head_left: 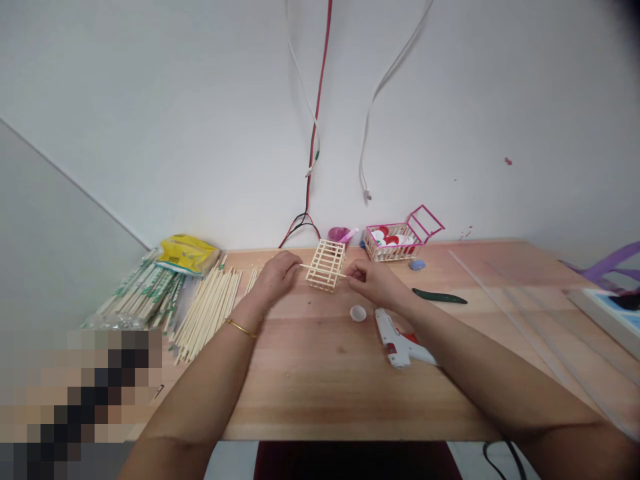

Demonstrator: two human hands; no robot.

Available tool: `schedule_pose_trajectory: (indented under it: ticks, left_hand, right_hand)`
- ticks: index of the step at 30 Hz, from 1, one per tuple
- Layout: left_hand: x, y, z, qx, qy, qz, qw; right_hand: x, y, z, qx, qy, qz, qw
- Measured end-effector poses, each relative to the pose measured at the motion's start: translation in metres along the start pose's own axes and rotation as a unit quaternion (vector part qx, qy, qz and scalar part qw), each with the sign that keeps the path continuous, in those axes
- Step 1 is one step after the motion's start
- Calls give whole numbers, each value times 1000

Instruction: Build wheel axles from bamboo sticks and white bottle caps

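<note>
A small pale wooden stick frame [327, 257], built like a crate of slats, stands tilted near the back of the table. Across its front runs a thin wooden stick [324, 270], pinched at both ends. My left hand [278, 277] has its fingers closed on the stick's left end. At the other end, my right hand [367, 277] grips it between thumb and fingers. Whether the stick touches the frame I cannot tell. Just below my right hand sits a small white cup [358, 313], and a white glue gun [393, 340] lies beside my right forearm.
Loose wooden sticks [210, 310] and bagged sticks [137, 287] lie left, topped by a yellow packet [189, 254]. A pink-rimmed stick basket [393, 243] holds red and white pieces. A dark green curved item [440, 297] lies right. Cables [320, 100] hang along the wall.
</note>
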State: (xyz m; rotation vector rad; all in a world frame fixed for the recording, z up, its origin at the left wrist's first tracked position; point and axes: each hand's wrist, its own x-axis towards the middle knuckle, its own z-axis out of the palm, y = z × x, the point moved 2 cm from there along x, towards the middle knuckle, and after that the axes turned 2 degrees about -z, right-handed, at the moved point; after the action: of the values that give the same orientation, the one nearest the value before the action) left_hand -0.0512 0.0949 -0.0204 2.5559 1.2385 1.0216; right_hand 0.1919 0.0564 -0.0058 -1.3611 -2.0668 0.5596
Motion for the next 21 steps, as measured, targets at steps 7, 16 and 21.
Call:
schedule_pose_trajectory:
  ticks: [7, 16, 21]
  left_hand:
    - [0, 1, 0, 2, 5, 13, 1000]
    - [0, 0, -2, -2, 26, 12, 1000]
    - [0, 7, -7, -19, 47, -19, 999]
  right_hand:
    - [0, 1, 0, 3, -4, 5, 1000]
    - [0, -3, -5, 32, -16, -13, 999]
    - [-1, -11, -27, 43, 57, -18, 997]
